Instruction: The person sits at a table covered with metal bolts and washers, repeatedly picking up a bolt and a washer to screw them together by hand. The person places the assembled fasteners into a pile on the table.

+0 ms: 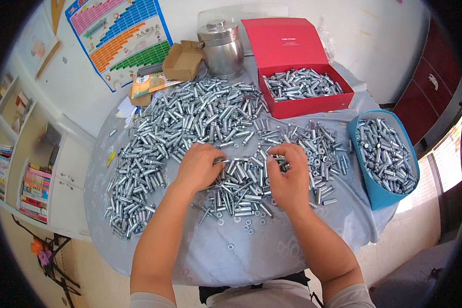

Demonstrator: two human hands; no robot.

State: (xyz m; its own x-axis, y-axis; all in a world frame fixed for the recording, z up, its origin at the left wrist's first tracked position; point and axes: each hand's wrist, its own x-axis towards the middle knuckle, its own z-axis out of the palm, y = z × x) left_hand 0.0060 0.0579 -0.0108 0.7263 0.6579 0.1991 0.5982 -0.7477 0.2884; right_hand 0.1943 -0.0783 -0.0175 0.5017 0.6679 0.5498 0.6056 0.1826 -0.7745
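Observation:
Heaps of shiny metal sleeves and bolts (190, 115) cover much of the grey-clothed round table (210, 262). My left hand (201, 165) is over the middle of the heap, thumb and fingertips pinched together; whatever they hold is too small to make out. To its right, my right hand (291, 174) curls its thumb and forefinger toward each other beside some upright sleeves. I cannot make out what sits at its fingertips. Between and below my hands lies a smaller pile of sleeves (236, 192). Several loose washers or nuts (249, 227) lie at its near edge.
An open red box (313, 108) full of metal parts stands at the back right. A teal fabric bin (372, 179) of similar parts is at the right edge. Behind the heap are a steel pot (223, 51) and a small cardboard box (182, 61). A bookshelf (31, 154) stands left.

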